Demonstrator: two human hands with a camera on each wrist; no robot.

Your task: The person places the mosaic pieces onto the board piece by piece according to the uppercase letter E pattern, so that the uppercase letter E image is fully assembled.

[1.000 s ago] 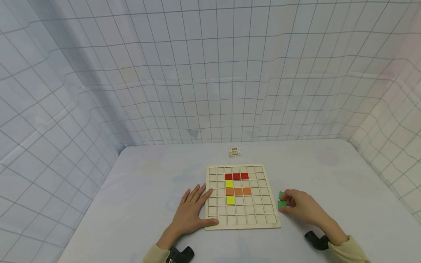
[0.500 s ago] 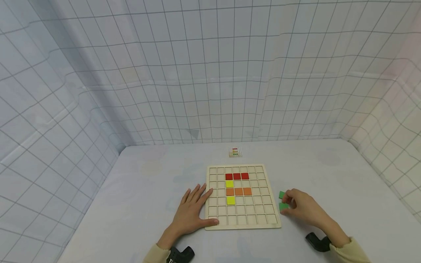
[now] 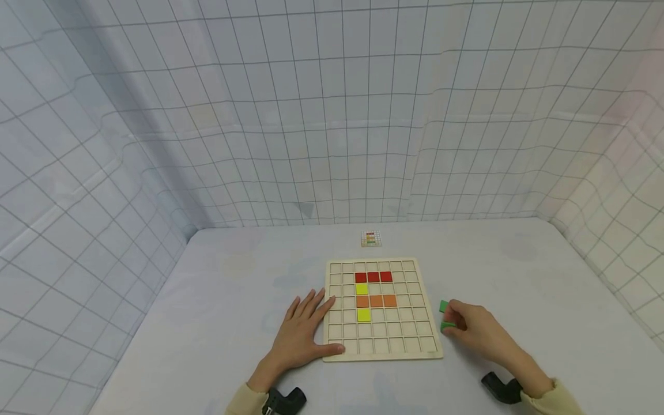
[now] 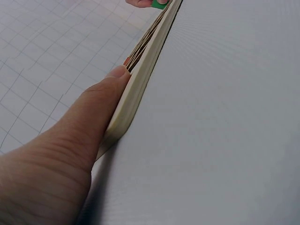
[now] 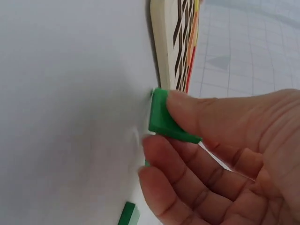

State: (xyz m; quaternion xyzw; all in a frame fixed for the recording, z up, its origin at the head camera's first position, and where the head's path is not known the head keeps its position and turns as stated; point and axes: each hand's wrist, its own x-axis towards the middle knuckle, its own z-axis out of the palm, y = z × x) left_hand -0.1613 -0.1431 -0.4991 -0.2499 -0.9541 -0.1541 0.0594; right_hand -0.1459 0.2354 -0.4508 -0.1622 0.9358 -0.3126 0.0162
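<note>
A pale wooden grid board [image 3: 404, 330] lies on the table with red tiles [image 3: 373, 277], orange tiles [image 3: 376, 301] and two yellow tiles [image 3: 363, 315] set in its cells. Fingers spread, my left hand [image 3: 298, 340] rests along its left edge, thumb over the near-left corner. Off the board's right side, my right hand [image 3: 479, 331] pinches a green tile [image 5: 161, 115] between thumb and fingers, tilted on edge. Another green tile [image 3: 443, 306] shows just past the right fingertips in the head view. A green block [image 5: 127, 214] lies at the bottom of the right wrist view.
A small card [image 3: 370, 238] with a coloured grid pattern lies behind the board. A white table [image 3: 218, 323] carries everything, with a grid-lined white curtain [image 3: 332, 115] around its back and sides. Black wrist cameras [image 3: 501, 387] sit on both wrists.
The green tile in my right hand has tipped up from nearly flat to a thin edge-on view, after shifting slightly right. My left hand and the board stay in place.
</note>
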